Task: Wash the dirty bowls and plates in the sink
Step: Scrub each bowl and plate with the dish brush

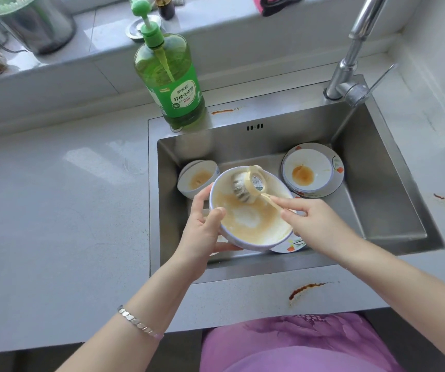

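Head view: your left hand [202, 224] grips the bowl [250, 213] over the sink's [377, 167] front edge; right hand [309, 218] pinches the brush [248, 183], scrubbing inside. Likely next: rinse, then the dirty bowls at the back wall.

Silver bracelet [140, 324] — purple garment [296, 345].
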The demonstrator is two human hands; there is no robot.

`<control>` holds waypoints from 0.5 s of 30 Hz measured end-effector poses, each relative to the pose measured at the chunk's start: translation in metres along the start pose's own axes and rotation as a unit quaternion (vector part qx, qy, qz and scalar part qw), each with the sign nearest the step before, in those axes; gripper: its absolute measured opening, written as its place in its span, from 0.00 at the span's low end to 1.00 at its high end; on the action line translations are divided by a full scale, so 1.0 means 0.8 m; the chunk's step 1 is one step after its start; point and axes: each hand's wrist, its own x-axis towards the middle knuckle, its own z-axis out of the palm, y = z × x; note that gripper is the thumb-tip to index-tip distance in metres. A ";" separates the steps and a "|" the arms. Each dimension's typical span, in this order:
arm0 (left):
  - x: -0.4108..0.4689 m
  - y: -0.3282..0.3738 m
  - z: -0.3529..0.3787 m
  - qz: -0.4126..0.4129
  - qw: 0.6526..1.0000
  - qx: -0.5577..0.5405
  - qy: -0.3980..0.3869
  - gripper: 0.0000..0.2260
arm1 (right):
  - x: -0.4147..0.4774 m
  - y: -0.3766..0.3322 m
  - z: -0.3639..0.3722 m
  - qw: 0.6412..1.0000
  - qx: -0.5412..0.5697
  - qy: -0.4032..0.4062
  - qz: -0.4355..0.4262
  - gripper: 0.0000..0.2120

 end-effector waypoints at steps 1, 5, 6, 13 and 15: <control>0.000 0.000 0.002 0.019 1.000 0.007 0.009 0.19 | -0.003 -0.004 -0.002 1.000 0.011 -0.009 0.013 0.16; 0.002 -0.006 0.012 0.099 0.994 0.005 0.037 0.21 | -0.014 -0.020 0.005 0.947 0.275 -0.071 0.151 0.15; 0.002 -0.007 0.013 0.114 0.993 0.006 0.038 0.22 | -0.015 -0.024 0.009 0.915 0.352 -0.086 0.178 0.15; 0.008 -0.008 0.010 0.127 0.990 -0.055 0.040 0.20 | -0.044 -0.034 0.038 0.933 0.314 -0.124 0.127 0.14; 0.011 -0.003 0.005 0.141 0.988 -0.062 0.032 0.19 | -0.053 -0.032 0.036 0.951 0.264 -0.120 0.112 0.13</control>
